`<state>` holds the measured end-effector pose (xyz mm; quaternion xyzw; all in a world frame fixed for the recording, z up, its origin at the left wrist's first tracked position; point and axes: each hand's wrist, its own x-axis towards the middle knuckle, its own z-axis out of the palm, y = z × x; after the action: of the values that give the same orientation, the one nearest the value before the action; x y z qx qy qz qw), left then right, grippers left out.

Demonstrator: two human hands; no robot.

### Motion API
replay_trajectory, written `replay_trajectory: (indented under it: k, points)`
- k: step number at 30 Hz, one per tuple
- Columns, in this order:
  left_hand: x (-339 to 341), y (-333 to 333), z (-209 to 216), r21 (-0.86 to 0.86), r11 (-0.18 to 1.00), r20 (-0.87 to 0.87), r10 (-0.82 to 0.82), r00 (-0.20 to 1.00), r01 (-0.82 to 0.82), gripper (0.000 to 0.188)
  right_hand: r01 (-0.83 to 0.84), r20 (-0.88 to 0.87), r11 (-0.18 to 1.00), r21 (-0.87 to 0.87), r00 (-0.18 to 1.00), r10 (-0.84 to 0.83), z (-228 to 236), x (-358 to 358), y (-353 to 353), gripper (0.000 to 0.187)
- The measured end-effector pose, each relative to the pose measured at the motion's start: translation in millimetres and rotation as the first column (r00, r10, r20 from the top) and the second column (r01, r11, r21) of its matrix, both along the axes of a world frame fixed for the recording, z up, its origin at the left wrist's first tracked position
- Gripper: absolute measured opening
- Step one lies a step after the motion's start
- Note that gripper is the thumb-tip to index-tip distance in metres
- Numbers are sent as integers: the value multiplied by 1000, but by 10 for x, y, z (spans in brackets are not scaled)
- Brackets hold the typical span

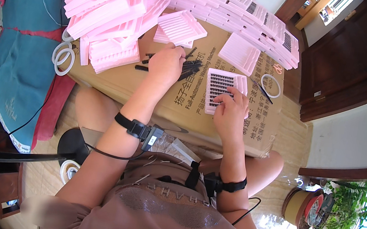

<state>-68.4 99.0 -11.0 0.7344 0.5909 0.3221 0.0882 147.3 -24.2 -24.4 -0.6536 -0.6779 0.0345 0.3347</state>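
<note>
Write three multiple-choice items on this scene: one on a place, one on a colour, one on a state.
1. Where does the left hand rest?
A. on the pile of dark strips
B. on the potted plant
C. on the blue cloth

2. What colour are the stacked trays?
A. green
B. pink
C. black

3. In what state is the tray under the right hand?
A. empty
B. upside down
C. partly filled with rows of dark pieces

Answers:
1. A, the left hand's fingers lie on the dark strips on the cardboard box.
2. B, every stack is pink.
3. C, the partly filled tray shows dark rows beside the fingers.
</note>
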Motion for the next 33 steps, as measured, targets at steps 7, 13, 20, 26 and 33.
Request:
replay_trajectory:
  k: [7, 13, 20, 26, 33]
  points:
    - [66, 370, -44, -106, 988, -242, 82, 967, -110, 6, 1, -29, 999, 46, 1000, 0, 117, 25, 1, 18]
    - [61, 79, 213, 101, 989, 265, -128, 956, 104, 9, -26, -369, 997, 74, 928, 52, 220, -67, 226, 12]
    - [337, -331, 338, -24, 938, 577, -270, 771, 346, 9, -116, -983, 992, -57, 182, -36, 381, -466, 581, 25]
    - [291, -516, 123, -160, 900, 505, -278, 817, 405, 15, -151, -956, 989, -5, 291, 39, 425, 21, 446, 16]
    - [297, -676, -80, -294, 836, 385, -341, 858, 464, 10, -119, -442, 979, -167, 896, 33, 253, 392, 41, 18]
